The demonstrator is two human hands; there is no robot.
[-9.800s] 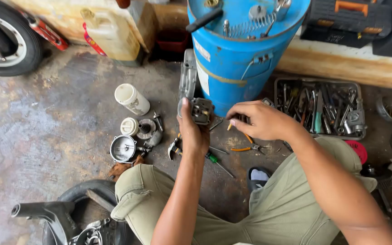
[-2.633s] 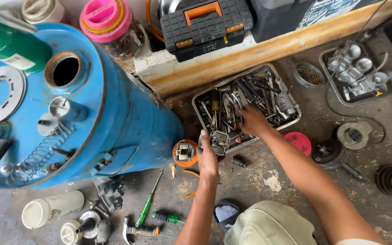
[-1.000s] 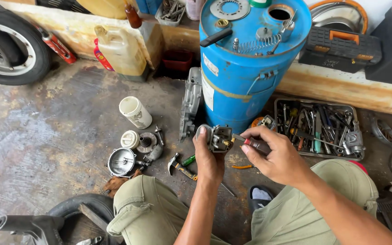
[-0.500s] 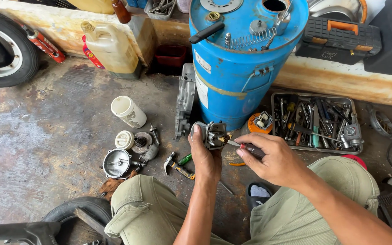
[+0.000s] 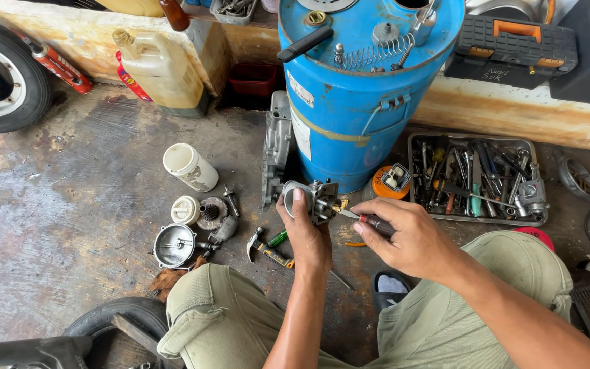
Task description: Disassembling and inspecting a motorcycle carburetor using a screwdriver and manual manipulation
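Left hand [image 5: 306,236] grips grey metal carburetor [image 5: 314,198]; right hand [image 5: 408,239] grips screwdriver [image 5: 367,220].

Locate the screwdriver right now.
In the head view, the screwdriver is in the right hand, just right of centre, tip against the metal part held by the left hand.

Screwdriver [image 5: 370,220] tip now at carburetor [image 5: 317,199]
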